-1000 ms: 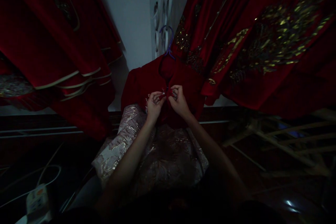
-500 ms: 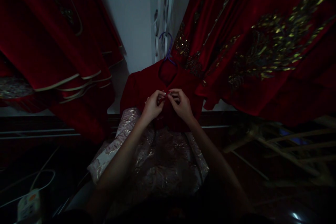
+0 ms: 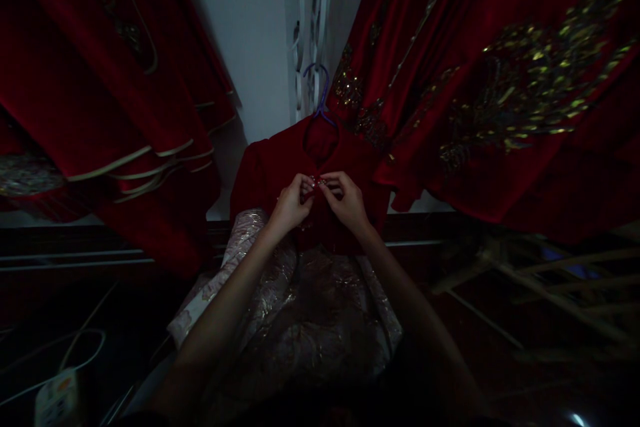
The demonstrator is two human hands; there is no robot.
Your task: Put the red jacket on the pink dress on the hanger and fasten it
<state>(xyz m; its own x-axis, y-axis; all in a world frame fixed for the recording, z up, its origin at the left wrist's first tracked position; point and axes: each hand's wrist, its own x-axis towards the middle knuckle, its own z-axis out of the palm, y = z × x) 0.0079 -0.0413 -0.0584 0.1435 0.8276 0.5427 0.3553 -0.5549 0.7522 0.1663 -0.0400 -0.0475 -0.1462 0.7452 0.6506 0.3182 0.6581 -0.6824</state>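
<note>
A dark red velvet dress (image 3: 270, 163) hangs in front of me on a blue hanger (image 3: 320, 90). Its lower part is a pale pink brocade skirt (image 3: 310, 293). My left hand (image 3: 293, 203) and my right hand (image 3: 345, 200) meet at the dress's front just below the neckline. Both pinch the fabric edges around a small shiny fastening (image 3: 317, 181). The fingers are curled and closed on the cloth.
Red garments with cream trim (image 3: 125, 127) hang at the left. Red garments with gold embroidery (image 3: 525, 80) hang at the right. A white wall (image 3: 250, 27) lies behind. A power strip with cable (image 3: 57, 397) lies on the dark floor at lower left. Pale wooden slats (image 3: 550, 280) stand at right.
My hands have shifted slightly lower on the dress front and drawn closer together at the fastening. The view has tilted a little.
</note>
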